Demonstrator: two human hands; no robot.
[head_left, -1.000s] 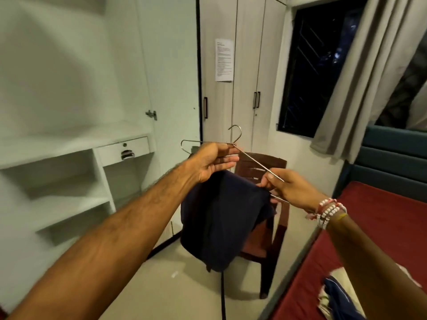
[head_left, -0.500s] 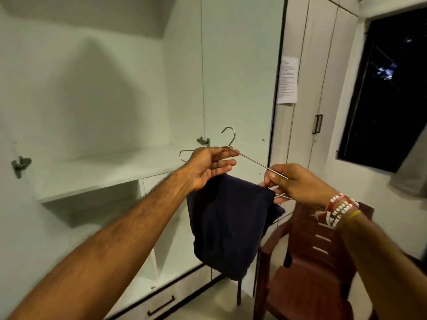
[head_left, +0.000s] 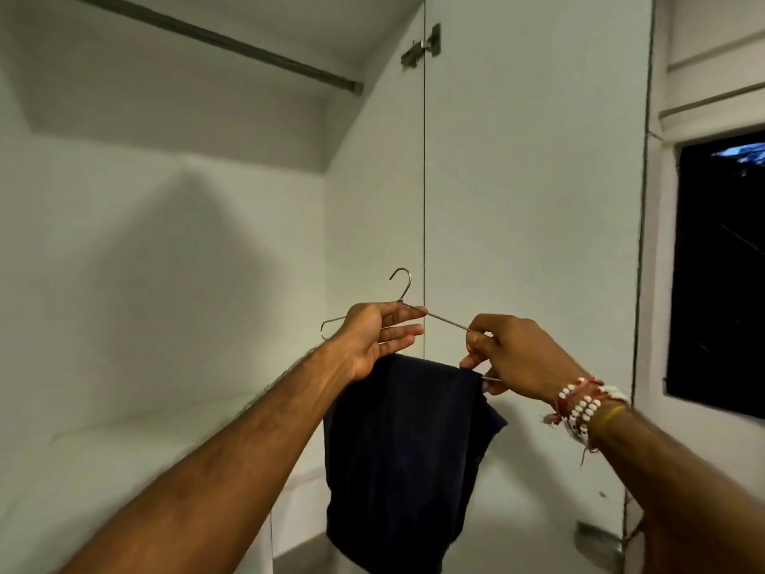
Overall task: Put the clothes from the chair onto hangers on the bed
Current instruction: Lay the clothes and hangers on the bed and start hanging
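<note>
Head cam: navy garment [head_left: 407,457] draped on wire hanger [head_left: 403,308], held below closet rod [head_left: 215,39]. Left hand [head_left: 372,337] & right hand [head_left: 513,358] both pinched on hanger. Hanging done, rod/bed placement left imo.

Hanger [head_left: 445,319]: bottom bar hidden behind dark cloth [head_left: 407,457] and both hands; only tip pokes out by right hand [head_left: 515,356]. Left hand [head_left: 374,335] covers part of top wire. Cloth: bottom cut off by lower edge of frame; can't tell what kind of clothing. Rail [head_left: 215,39]: left end runs out of frame, upper left. Window [head_left: 722,275]: cut off at right edge, too dark to see through. Both arms cut off by bottom edge.
</note>
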